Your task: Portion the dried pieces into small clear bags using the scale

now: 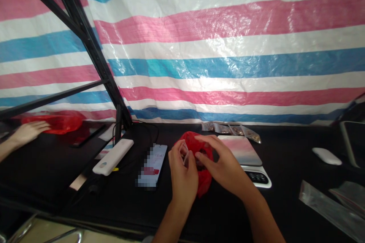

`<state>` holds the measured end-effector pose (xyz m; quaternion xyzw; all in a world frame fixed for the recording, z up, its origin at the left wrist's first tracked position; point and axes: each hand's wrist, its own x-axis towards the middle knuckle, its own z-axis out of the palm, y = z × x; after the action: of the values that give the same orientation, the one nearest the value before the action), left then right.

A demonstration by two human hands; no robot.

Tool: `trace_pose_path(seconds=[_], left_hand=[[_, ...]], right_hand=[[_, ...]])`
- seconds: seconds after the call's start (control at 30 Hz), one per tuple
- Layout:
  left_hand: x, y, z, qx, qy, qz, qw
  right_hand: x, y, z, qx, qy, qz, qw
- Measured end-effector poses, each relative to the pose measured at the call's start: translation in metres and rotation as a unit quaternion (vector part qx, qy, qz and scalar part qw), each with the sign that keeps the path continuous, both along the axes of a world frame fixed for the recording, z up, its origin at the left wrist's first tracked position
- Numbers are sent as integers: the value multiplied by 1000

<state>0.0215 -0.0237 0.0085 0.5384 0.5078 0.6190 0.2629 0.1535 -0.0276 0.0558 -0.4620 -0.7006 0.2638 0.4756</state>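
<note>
Red plastic bag: on the black table, mouth open with dark contents inside, between and under the two hands.
Left forearm: rises from the bottom edge, leaning slightly right.
Left hand: thumb side toward the camera, at the red bag's left edge; fingers curl round one side of the small clear bag, thumb on the other, gripping it upright with its mouth spread.
Right forearm: slants up and leftward from the lower right.
Right hand: back uppermost, over the red bag's right side; index finger reaches left, thumb bent below it (whether they pinch anything, I cannot tell).
Scale: just right of the right hand, a pale platform with dark buttons in front.
Filled packets: in a row behind the scale.
Phone: left of the left hand, screen lit.
Co-worker's hand: far left, touching another red bag.
</note>
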Motion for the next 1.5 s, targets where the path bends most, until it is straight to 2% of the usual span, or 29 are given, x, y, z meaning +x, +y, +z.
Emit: trace_pose_path(seconds=[0.1, 0.17, 0.27, 0.33, 0.4, 0.5, 0.6, 0.73, 0.8, 0.9, 0.97, 1.13, 1.23, 1.37, 1.5], left_hand=[[2, -3, -3, 16, 41, -79, 996], [7, -6, -3, 12, 39, -143, 989], [13, -11, 0, 15, 59, -170, 984], [14, -14, 3, 36, 101, -154, 982], [13, -15, 5, 55, 147, -138, 978], [10, -15, 6, 66, 193, -131, 970], [10, -13, 5, 70, 211, -127, 967], [11, -13, 4, 73, 210, -116, 968], [12, -13, 4, 71, 204, -110, 970], [13, -13, 5, 69, 194, -95, 974], [13, -11, 6, 66, 182, -77, 978], [10, -6, 7, 62, 125, -35, 990], [8, -5, 9, 66, 99, -15, 993], [9, -5, 10, 73, 83, 3, 994], [8, -6, 10, 84, 78, 16, 993]], right_hand=[[-2, -7, 11, -22, 1, 62, 998], [1, -8, 13, -8, -15, 35, 999], [21, -2, 7, 78, -30, -111, 990], [41, 4, -1, 122, -65, -239, 961], [63, 9, -10, 87, -117, -341, 929], [86, 11, -19, -47, -154, -411, 897], [95, 6, -17, -132, -160, -436, 876], [95, 1, -14, -169, -151, -458, 859], [97, 2, -16, -167, -121, -435, 876], [103, 5, -20, -187, -51, -366, 910], [108, 4, -21, -195, -28, -360, 912], [121, -4, -16, -160, 0, -438, 885], [120, -6, -13, -137, 3, -463, 876], [112, -3, -14, -105, 14, -458, 883], [111, 4, -24, -40, 20, -436, 899]])
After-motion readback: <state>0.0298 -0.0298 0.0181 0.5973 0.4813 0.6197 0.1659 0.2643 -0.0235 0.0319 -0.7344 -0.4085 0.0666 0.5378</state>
